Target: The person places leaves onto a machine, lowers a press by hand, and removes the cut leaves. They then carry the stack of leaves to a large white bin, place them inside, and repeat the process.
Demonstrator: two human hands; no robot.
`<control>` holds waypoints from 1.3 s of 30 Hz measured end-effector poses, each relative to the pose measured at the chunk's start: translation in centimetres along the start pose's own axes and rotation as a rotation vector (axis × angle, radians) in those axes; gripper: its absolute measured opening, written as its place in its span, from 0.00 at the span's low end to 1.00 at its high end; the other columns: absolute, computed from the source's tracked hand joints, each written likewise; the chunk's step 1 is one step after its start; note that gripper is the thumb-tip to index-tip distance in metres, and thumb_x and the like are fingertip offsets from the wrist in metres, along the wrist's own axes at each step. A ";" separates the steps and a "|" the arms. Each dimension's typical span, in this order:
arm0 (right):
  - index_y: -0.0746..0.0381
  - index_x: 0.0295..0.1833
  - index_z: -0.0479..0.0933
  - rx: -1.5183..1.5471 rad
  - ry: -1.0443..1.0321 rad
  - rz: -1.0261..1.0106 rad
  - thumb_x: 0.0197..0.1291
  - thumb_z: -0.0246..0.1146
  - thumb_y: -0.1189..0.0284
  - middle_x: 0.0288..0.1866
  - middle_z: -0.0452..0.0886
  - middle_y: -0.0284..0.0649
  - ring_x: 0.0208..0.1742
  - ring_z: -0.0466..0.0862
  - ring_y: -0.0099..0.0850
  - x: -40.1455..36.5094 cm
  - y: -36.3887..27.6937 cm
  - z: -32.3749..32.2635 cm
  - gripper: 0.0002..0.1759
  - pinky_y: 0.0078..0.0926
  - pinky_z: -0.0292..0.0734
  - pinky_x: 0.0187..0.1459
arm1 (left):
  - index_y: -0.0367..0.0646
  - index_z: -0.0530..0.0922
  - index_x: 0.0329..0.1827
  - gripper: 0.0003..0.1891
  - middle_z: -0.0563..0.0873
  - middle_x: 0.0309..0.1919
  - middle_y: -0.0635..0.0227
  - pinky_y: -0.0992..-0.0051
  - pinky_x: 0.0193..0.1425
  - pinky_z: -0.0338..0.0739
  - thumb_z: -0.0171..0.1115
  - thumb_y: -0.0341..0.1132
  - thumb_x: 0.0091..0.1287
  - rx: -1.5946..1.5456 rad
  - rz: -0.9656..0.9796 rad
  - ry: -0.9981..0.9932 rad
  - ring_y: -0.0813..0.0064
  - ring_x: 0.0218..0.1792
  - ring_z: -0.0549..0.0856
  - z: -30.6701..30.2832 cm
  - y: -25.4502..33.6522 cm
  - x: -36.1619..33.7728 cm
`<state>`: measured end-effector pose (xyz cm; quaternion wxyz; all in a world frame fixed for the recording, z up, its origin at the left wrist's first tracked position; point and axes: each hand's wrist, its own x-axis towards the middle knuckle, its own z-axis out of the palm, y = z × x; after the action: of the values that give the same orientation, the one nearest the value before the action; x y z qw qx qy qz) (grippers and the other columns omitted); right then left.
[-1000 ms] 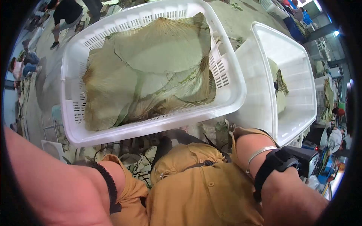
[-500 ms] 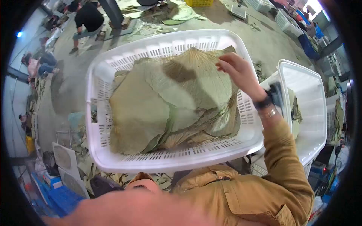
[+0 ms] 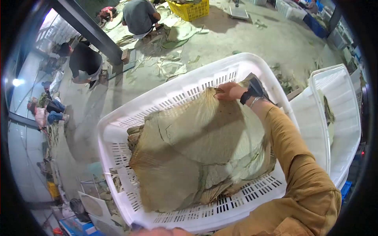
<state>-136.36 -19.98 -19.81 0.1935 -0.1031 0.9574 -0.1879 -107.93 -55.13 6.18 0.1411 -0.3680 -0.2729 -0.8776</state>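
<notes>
A stack of large dried lotus leaves (image 3: 185, 145), grey-green and creased, lies in a white slotted plastic basket (image 3: 114, 122). At the stack's far edge, my right hand (image 3: 228, 91) is closed on the gathered, veined part of the top leaf. A dark band and a bracelet circle that wrist. My left hand (image 3: 161, 231) shows only as a blurred sliver at the bottom edge, close to the basket's near rim, and its fingers are hidden.
To the right stand white bins (image 3: 334, 118) with some leaf pieces inside. A metal post (image 3: 94, 31) rises at the upper left. People (image 3: 84, 61) crouch beyond the basket, near a yellow crate (image 3: 191, 10). Leaf scraps (image 3: 173, 67) litter the floor.
My right hand has come down from above the leaves and closed on the top leaf's edge. The large pink blur at the bottom has shrunk away. The view has shifted and turned.
</notes>
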 end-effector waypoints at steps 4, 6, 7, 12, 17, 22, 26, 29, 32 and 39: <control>0.69 0.62 0.70 0.221 -0.213 -0.083 0.49 0.69 0.47 0.60 0.76 0.53 0.62 0.75 0.45 1.5 0.2 -1.1 0.44 0.36 0.69 0.60 | 0.40 0.72 0.54 0.19 0.80 0.48 0.56 0.53 0.54 0.77 0.56 0.45 0.68 0.169 -0.945 0.565 0.60 0.53 0.79 -6.4 -11.8 -3.5; 0.70 0.62 0.70 0.412 -0.276 -0.064 0.44 0.74 0.53 0.61 0.76 0.51 0.62 0.75 0.42 0.2 0.1 -2.4 0.44 0.36 0.70 0.60 | 0.40 0.69 0.59 0.21 0.76 0.55 0.58 0.53 0.56 0.76 0.59 0.41 0.68 0.239 -1.375 0.733 0.62 0.57 0.77 -9.5 -15.2 -8.9; 0.68 0.63 0.69 0.423 -0.270 -0.061 0.38 0.78 0.58 0.61 0.76 0.49 0.61 0.76 0.39 0.2 0.2 -2.0 0.47 0.35 0.70 0.60 | 0.39 0.67 0.61 0.22 0.76 0.55 0.59 0.54 0.56 0.75 0.60 0.39 0.68 0.235 -1.451 0.769 0.63 0.56 0.77 -10.4 -16.6 -11.4; 0.67 0.61 0.71 0.333 -0.393 0.060 0.33 0.80 0.58 0.55 0.80 0.46 0.57 0.78 0.38 -2.8 -2.5 -4.7 0.47 0.35 0.71 0.58 | 0.38 0.63 0.62 0.25 0.75 0.53 0.61 0.57 0.55 0.75 0.61 0.38 0.67 0.273 -1.519 0.852 0.65 0.55 0.76 -11.7 -19.3 -15.3; 0.66 0.40 0.77 0.081 0.048 -0.475 0.42 0.73 0.65 0.34 0.84 0.44 0.44 0.84 0.41 -10.9 -9.4 -5.5 0.21 0.35 0.78 0.47 | 0.42 0.61 0.66 0.29 0.73 0.55 0.64 0.64 0.55 0.73 0.64 0.38 0.65 0.555 -1.460 0.666 0.69 0.56 0.74 -10.9 -20.1 -17.8; 0.56 0.24 0.66 -0.418 0.367 -0.711 0.48 0.57 0.69 0.17 0.62 0.29 0.16 0.67 0.22 -28.4 -18.4 -1.3 0.07 0.22 0.57 0.19 | 0.46 0.59 0.71 0.31 0.70 0.64 0.66 0.64 0.64 0.67 0.53 0.53 0.71 0.813 -1.323 0.077 0.69 0.62 0.71 -15.5 -18.4 -23.6; 0.67 0.34 0.68 0.032 -0.085 -0.239 0.57 0.55 0.75 0.20 0.76 0.46 0.23 0.80 0.44 -23.5 -16.3 -4.5 0.06 0.38 0.76 0.24 | 0.45 0.60 0.71 0.34 0.68 0.66 0.60 0.59 0.66 0.67 0.53 0.57 0.70 0.234 -1.160 0.504 0.67 0.63 0.71 -11.0 -19.3 -17.9; 0.72 0.40 0.72 0.302 0.006 -0.348 0.49 0.67 0.70 0.28 0.79 0.54 0.34 0.82 0.50 -17.7 -11.5 -7.2 0.18 0.44 0.76 0.35 | 0.41 0.61 0.68 0.31 0.71 0.63 0.60 0.59 0.65 0.69 0.56 0.52 0.70 0.567 -1.460 0.568 0.65 0.61 0.73 -11.3 -18.7 -17.7; 0.66 0.42 0.75 0.166 0.173 -0.304 0.49 0.67 0.70 0.27 0.78 0.54 0.33 0.81 0.51 -22.3 -13.7 -11.3 0.16 0.44 0.75 0.35 | 0.44 0.63 0.67 0.30 0.73 0.60 0.59 0.56 0.67 0.69 0.61 0.47 0.67 0.485 -1.418 0.522 0.61 0.63 0.73 -8.8 -17.0 -13.4; 0.60 0.63 0.68 -0.545 0.525 -0.414 0.53 0.56 0.72 0.57 0.75 0.44 0.53 0.78 0.35 -39.0 -21.9 -7.5 0.28 0.31 0.72 0.46 | 0.40 0.62 0.69 0.28 0.71 0.65 0.61 0.60 0.69 0.66 0.52 0.48 0.72 -0.395 -0.868 0.628 0.62 0.65 0.71 6.7 -8.4 -5.2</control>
<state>-101.42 -26.97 8.27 -0.1326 -0.2889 0.9480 0.0172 -104.36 -44.15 3.15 -0.2294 0.0371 -0.1748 -0.9568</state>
